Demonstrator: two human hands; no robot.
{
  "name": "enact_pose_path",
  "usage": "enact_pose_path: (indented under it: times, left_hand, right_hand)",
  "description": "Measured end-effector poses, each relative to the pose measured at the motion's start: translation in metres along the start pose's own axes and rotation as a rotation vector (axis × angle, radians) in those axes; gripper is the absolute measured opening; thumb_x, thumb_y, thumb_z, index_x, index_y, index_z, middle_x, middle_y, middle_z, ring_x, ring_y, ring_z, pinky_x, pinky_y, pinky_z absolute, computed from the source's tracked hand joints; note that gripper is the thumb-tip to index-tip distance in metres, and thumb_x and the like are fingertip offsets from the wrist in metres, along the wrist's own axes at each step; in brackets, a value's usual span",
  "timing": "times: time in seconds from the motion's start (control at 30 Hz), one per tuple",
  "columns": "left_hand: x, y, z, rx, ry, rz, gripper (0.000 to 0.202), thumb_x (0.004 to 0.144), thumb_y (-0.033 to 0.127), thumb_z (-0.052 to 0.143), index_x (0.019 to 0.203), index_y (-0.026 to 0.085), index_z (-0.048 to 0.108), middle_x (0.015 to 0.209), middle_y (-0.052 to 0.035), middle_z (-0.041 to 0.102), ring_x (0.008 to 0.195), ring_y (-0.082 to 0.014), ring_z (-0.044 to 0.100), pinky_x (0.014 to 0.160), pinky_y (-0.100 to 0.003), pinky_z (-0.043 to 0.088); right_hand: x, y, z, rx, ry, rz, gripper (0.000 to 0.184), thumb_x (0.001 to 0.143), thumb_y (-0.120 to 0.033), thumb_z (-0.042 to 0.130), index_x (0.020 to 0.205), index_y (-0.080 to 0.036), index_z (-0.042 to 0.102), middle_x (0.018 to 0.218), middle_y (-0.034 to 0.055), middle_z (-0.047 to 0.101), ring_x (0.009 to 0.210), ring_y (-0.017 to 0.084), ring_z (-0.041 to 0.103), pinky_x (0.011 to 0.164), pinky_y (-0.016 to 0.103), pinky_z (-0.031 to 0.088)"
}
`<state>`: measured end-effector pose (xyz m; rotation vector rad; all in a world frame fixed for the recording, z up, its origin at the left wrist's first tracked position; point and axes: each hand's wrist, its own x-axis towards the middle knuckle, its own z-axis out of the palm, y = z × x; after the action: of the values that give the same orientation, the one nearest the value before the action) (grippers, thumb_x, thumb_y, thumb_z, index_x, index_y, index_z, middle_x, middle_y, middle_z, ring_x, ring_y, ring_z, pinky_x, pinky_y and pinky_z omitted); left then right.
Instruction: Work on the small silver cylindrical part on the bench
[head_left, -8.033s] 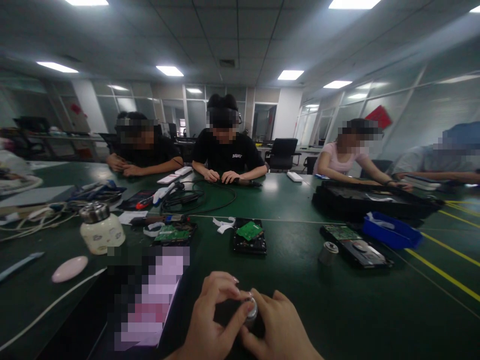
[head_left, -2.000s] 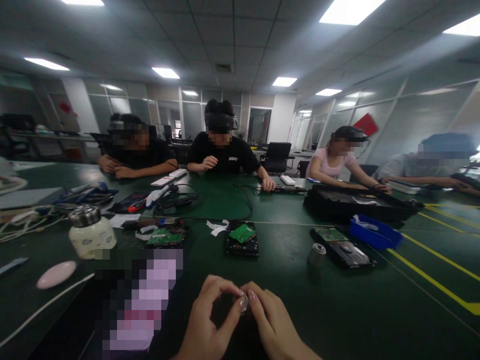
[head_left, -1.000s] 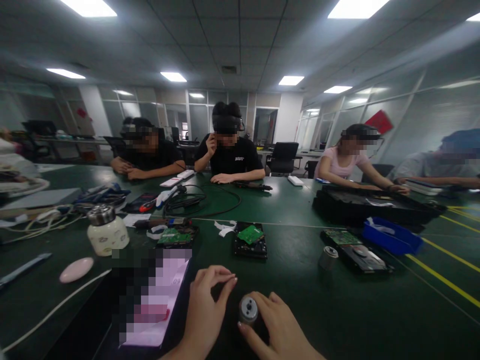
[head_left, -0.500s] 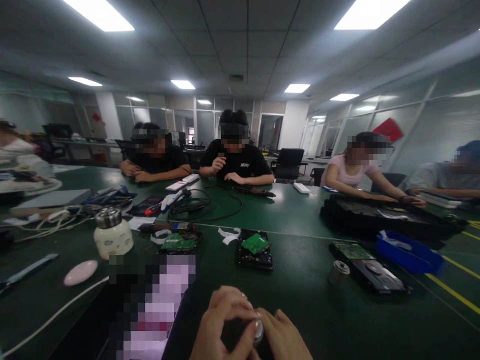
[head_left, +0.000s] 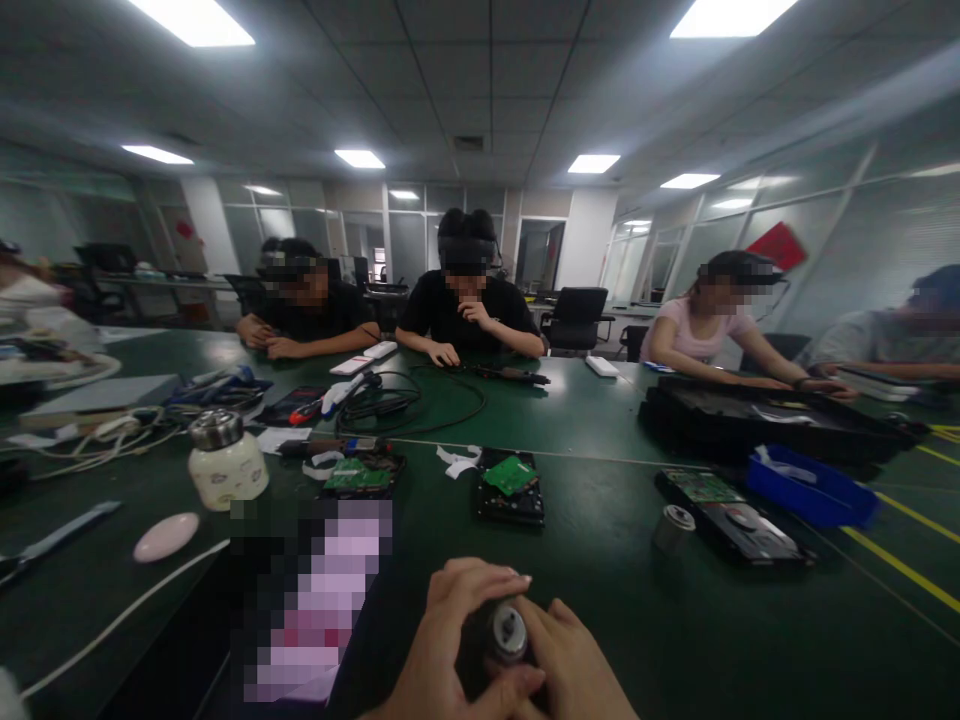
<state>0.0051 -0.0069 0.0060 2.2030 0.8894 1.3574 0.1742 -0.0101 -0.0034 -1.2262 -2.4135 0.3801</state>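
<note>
In the head view my left hand (head_left: 442,640) and my right hand (head_left: 576,660) are cupped around a small metal cylinder (head_left: 509,634), low at the centre. Its round silver top, with a dark mark in the middle, faces up between my curled fingers; the lower body is hidden. A similar metal cylinder (head_left: 675,528) stands on the table to the right. Beside that lies a hard drive (head_left: 757,532) with a green board at one end. Beyond my hands another hard drive (head_left: 517,508) has a loose-looking green circuit board (head_left: 509,475) on it.
On the left are a pale jar (head_left: 228,470) with a metal lid, a pink oval object (head_left: 166,537) and a pixelated screen. A third hard drive (head_left: 386,485) lies near them. A blue bin (head_left: 810,495) stands at the right. Several people sit across the green table (head_left: 592,440).
My left fingers have lifted off the cylinder's top and spread around it, so its silver end now shows more fully. The person opposite has raised a hand towards the face.
</note>
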Motion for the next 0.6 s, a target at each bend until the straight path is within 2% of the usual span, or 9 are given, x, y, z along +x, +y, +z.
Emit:
enact_pose_path:
  times: [0.07, 0.13, 0.23, 0.33, 0.6]
  left_hand:
    - [-0.001, -0.001, 0.001, 0.022, 0.070, -0.035, 0.044, 0.071, 0.022, 0.071, 0.112, 0.023, 0.054, 0.103, -0.0071, 0.062, 0.099, -0.0248, 0.057, 0.084, -0.038, 0.050]
    - [-0.002, -0.003, 0.003, 0.069, 0.116, -0.069, 0.031, 0.073, 0.020, 0.068, 0.101, 0.021, 0.057, 0.094, -0.0063, 0.062, 0.092, -0.0241, 0.059, 0.080, -0.038, 0.051]
    - [-0.004, -0.005, 0.004, 0.125, 0.096, -0.100, 0.015, 0.074, 0.021, 0.067, 0.088, 0.021, 0.061, 0.090, -0.0057, 0.062, 0.090, -0.0244, 0.060, 0.079, -0.039, 0.050]
    - [-0.003, -0.004, 0.003, 0.112, 0.083, -0.171, 0.005, 0.076, 0.024, 0.066, 0.081, 0.021, 0.065, 0.092, -0.0058, 0.061, 0.089, -0.0235, 0.063, 0.079, -0.038, 0.051]
    - [0.000, 0.001, 0.005, -0.004, 0.139, -0.210, 0.005, 0.078, 0.024, 0.064, 0.078, 0.020, 0.068, 0.086, -0.0036, 0.054, 0.083, -0.0185, 0.064, 0.074, -0.028, 0.054]
  right_hand:
    - [0.000, -0.002, -0.001, -0.002, 0.006, 0.023, 0.016, 0.078, -0.027, 0.045, 0.091, -0.019, 0.051, 0.087, 0.0058, 0.065, 0.074, 0.022, 0.062, 0.076, 0.038, 0.040]
    - [0.000, -0.004, -0.002, -0.029, 0.010, 0.043, 0.014, 0.077, -0.026, 0.046, 0.089, -0.020, 0.051, 0.085, 0.0055, 0.064, 0.073, 0.022, 0.062, 0.076, 0.038, 0.040]
    - [0.001, -0.005, -0.002, -0.062, -0.007, 0.044, 0.014, 0.076, -0.024, 0.047, 0.088, -0.020, 0.051, 0.084, 0.0059, 0.064, 0.072, 0.022, 0.061, 0.073, 0.036, 0.041]
    - [-0.001, -0.008, -0.004, -0.047, -0.005, 0.050, 0.014, 0.078, -0.024, 0.046, 0.089, -0.019, 0.052, 0.084, 0.0058, 0.063, 0.073, 0.021, 0.061, 0.076, 0.037, 0.040]
    - [-0.003, -0.008, -0.005, -0.027, 0.003, 0.034, 0.022, 0.080, -0.025, 0.046, 0.100, -0.019, 0.054, 0.094, 0.0084, 0.065, 0.081, 0.023, 0.062, 0.082, 0.039, 0.040]
